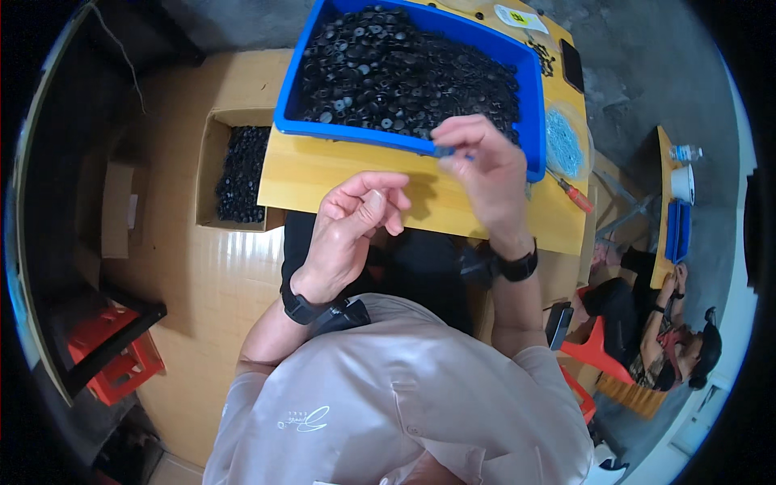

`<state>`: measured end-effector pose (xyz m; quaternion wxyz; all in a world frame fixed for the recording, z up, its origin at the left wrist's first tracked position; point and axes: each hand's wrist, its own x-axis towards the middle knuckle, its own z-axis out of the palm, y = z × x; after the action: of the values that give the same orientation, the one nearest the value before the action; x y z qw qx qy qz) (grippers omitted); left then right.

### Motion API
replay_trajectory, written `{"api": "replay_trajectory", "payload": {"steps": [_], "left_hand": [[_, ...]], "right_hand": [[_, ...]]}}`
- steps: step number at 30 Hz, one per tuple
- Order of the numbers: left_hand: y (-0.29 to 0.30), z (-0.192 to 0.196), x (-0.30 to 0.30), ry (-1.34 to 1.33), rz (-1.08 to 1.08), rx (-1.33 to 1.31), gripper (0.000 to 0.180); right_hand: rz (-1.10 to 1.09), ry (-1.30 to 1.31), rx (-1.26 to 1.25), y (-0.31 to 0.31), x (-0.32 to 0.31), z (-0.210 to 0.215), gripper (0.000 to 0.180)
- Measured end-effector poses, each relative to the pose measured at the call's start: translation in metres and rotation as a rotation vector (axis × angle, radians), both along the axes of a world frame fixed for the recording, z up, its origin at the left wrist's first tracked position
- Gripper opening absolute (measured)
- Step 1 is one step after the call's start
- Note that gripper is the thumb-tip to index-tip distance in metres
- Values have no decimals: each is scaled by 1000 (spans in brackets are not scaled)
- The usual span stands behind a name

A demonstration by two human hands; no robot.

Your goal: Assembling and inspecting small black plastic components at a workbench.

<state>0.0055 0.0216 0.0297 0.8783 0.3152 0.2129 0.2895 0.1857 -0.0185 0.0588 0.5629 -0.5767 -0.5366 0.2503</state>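
Note:
My left hand [353, 225] hovers over the yellow tabletop's near edge. Its fingers curl inward with the thumb against them, hiding whatever they may hold. To its right, my right hand [491, 171] is raised at the near rim of a blue plastic bin [347, 135]. Thumb and index finger come together in a pinch; a small dark piece [443, 151] seems to show at the fingertips, too small and blurred to name. Heaped in the bin are many small black round parts [388, 73], some with a hole in the middle.
Left of the yellow table [323, 168] stands a cardboard box [207, 174] of black parts. On the table's right lie a bag of light-blue pieces [564, 144], a red-handled screwdriver [575, 195] and a phone [571, 66]. Another person [659, 343] sits at far right.

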Motion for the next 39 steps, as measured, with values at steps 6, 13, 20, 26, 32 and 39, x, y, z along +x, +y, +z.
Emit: {"api": "replay_trajectory", "payload": {"steps": [6,13,20,26,32,39], "left_hand": [[-14,-4,15,-112,-75,-12,26],[-23,-32,19,-88,-182,-102,23],[-21,-40,12,-58,-117,-201,20],[-27,-43,16,-48,-92,-235,22],[-29,-41,16,-35,-91,-184,22],[-28,-45,14,-11,-77,-197,21]], "right_hand": [[81,354,1,-35,-37,-13,21],[-99,-74,62,-68,-23,-31,20],[-624,-428,-184,-131,47,-64,11],[-721,-378,-318,-131,63,-73,10],[-741,-508,-336,-118,66,-82,10],[-769,-594,-353,-114,64,-84,6]]}}
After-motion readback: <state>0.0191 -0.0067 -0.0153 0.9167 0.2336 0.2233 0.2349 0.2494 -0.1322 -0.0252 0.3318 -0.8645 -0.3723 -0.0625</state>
